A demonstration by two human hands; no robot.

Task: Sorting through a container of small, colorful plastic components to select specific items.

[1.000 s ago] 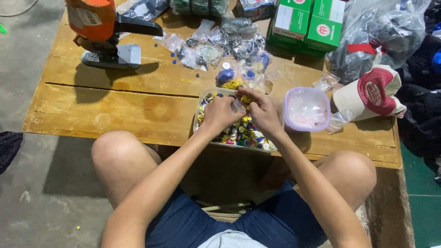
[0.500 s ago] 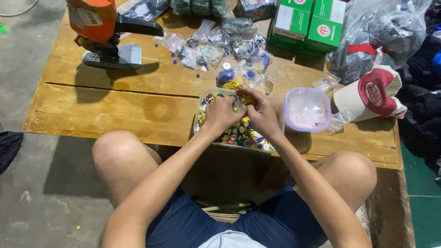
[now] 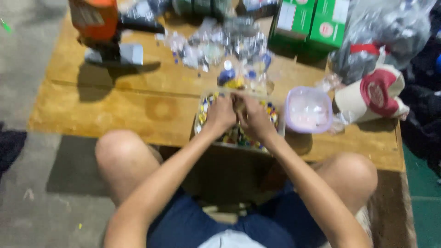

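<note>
**Hazards and Grip State: Hands at the Parts Tray**

Risk, as a judgement: the shallow clear plastic tray of small multicoloured pieces (image 3: 237, 136) sits at the near edge of the low yellow wooden table (image 3: 115, 110), partly overhanging it. Downward pressure from either hand could tip it and spill pieces onto the floor. The round lilac-rimmed plastic tub (image 3: 308, 110) stands just beside the tray on the right; a sideways elbow movement could knock it. Loose clear bags of parts (image 3: 216, 43) lie behind and could snag.

Grip: the left hand (image 3: 220, 115) and right hand (image 3: 255, 120) meet over the tray, fingers curled inward and touching. The picture is blurred; whether they pinch a piece cannot be told.
</note>
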